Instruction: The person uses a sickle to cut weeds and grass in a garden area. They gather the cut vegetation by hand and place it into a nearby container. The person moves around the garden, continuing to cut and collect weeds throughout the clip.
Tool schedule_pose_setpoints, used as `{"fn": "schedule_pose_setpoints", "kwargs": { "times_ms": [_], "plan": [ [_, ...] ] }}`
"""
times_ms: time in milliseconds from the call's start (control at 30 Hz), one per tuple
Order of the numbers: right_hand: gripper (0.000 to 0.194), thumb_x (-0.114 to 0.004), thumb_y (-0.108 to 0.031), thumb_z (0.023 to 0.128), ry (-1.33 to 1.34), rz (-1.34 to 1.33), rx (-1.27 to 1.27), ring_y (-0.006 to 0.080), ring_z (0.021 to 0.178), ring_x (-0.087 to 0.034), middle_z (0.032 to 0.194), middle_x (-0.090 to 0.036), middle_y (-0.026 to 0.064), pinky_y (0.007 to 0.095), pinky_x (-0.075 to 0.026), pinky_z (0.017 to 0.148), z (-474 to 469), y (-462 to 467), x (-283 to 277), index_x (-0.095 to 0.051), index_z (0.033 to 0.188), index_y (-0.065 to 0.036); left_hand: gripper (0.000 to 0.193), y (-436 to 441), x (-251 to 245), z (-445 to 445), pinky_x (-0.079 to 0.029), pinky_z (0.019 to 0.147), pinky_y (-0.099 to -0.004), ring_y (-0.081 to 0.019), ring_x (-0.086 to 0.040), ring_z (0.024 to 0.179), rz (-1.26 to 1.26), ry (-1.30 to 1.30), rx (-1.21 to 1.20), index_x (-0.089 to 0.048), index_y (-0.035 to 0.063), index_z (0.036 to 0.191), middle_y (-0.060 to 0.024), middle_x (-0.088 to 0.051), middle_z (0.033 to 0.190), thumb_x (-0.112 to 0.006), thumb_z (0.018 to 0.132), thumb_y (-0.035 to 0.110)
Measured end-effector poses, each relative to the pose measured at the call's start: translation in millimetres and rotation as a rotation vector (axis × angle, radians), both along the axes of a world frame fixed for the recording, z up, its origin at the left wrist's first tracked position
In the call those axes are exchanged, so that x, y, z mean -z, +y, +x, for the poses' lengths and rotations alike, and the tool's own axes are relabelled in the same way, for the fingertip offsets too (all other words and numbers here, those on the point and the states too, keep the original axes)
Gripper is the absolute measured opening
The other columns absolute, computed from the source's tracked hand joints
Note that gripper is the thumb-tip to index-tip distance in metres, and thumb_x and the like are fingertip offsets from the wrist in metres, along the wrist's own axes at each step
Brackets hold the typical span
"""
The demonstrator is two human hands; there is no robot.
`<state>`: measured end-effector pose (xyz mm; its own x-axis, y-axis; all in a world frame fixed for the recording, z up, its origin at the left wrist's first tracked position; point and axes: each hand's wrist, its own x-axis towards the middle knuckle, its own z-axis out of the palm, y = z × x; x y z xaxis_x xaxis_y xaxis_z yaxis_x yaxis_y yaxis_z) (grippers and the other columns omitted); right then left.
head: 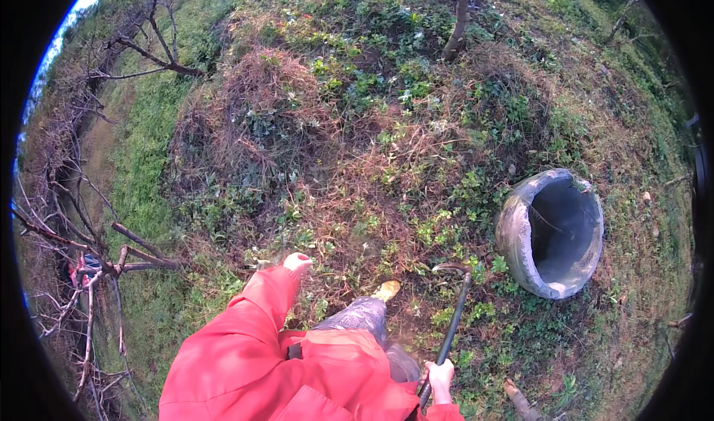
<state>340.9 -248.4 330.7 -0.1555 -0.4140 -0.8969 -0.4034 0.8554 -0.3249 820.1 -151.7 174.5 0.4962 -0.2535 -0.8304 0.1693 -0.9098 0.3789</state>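
Observation:
My right hand (440, 375) grips the dark handle of a sickle (456, 315) at the lower middle of the view. The sickle's curved blade (450, 266) points left, just above low green weeds. My left hand (297, 261) is held out ahead of my body in a red sleeve, over dry grass and weeds. Its fingers look curled, and their inner side is too small to make out. Between my hands, a yellowish shoe (387, 290) stands on the ground below a grey patterned trouser leg (360, 314).
A hollow concrete pipe (516, 237) lies on the right, its mouth facing me. Bare branches (100, 265) spread along the left. A thin tree trunk (458, 22) rises at the top. Mounded dry grass (268, 97) lies ahead, and a cut log (520, 400) lies at lower right.

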Motion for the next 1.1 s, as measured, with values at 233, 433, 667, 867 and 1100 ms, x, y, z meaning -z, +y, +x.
{"fn": "schedule_pose_setpoints", "kwargs": {
  "times_ms": [233,433,667,867,1100],
  "plan": [
    [0.014,-0.054,-0.011,0.077,-0.373,0.147,0.745,0.0124,0.042,-0.044,0.051,-0.044,-0.0007,0.0267,-0.04,0.041,-42.7,43.9,4.2,-0.045,0.066,-0.011,0.028,-114.3,-42.9,-18.0,-0.045,0.051,-0.0234,-0.009,-0.056,0.066,-0.362,0.029,0.104,-0.058,0.0069,0.103,-0.0012,-0.06,0.085,-0.065,0.078,0.018],
    [0.024,-0.055,-0.014,0.079,-0.626,0.187,1.026,0.0086,0.047,-0.044,0.053,-0.043,-0.0044,0.0235,-0.04,0.05,-74.6,59.1,18.8,-0.04,0.06,-0.013,0.026,-94.1,-22.6,-31.6,-0.045,0.047,-0.0276,-0.0124,-0.056,0.058,-0.144,0.09,0.101,-0.059,0.0091,0.102,-0.0026,-0.061,0.078,-0.065,0.078,0.019],
    [0.023,-0.053,-0.011,0.081,-0.779,0.171,1.143,0.0092,0.043,-0.04,0.052,-0.04,-0.0025,0.0228,-0.038,0.044,-48.7,50.1,19.5,-0.039,0.062,-0.01,0.018,-41.8,5.1,5.6,-0.041,0.041,-0.03,-0.017,-0.056,0.051,-0.2,0.494,-0.235,-0.059,0.01,0.094,-0.0046,-0.057,0.066,-0.062,0.079,0.018],
    [0.027,-0.051,-0.012,0.083,-0.822,0.146,0.989,0.0087,0.044,-0.037,0.052,-0.038,-0.0029,0.0228,-0.036,0.044,-24.7,31.1,6.8,-0.037,0.061,-0.011,0.015,-25.4,10.2,9.3,-0.044,0.048,-0.0336,-0.0212,-0.058,0.061,-0.184,0.223,-0.23,-0.059,0.0111,0.092,-0.0049,-0.062,0.087,-0.059,0.078,0.016],
    [0.015,-0.051,-0.012,0.084,-0.99,0.344,0.989,0.0069,0.049,-0.042,0.056,-0.04,-0.0045,0.0226,-0.038,0.049,-21.5,-9.6,9.2,-0.044,0.071,-0.008,0.027,-24.0,20.3,-1.9,-0.044,0.049,-0.034,-0.0186,-0.056,0.057,-0.197,0.184,-0.284,-0.06,0.0075,0.081,-0.0066,-0.06,0.078,-0.055,0.082,0.034]
  ]
}}
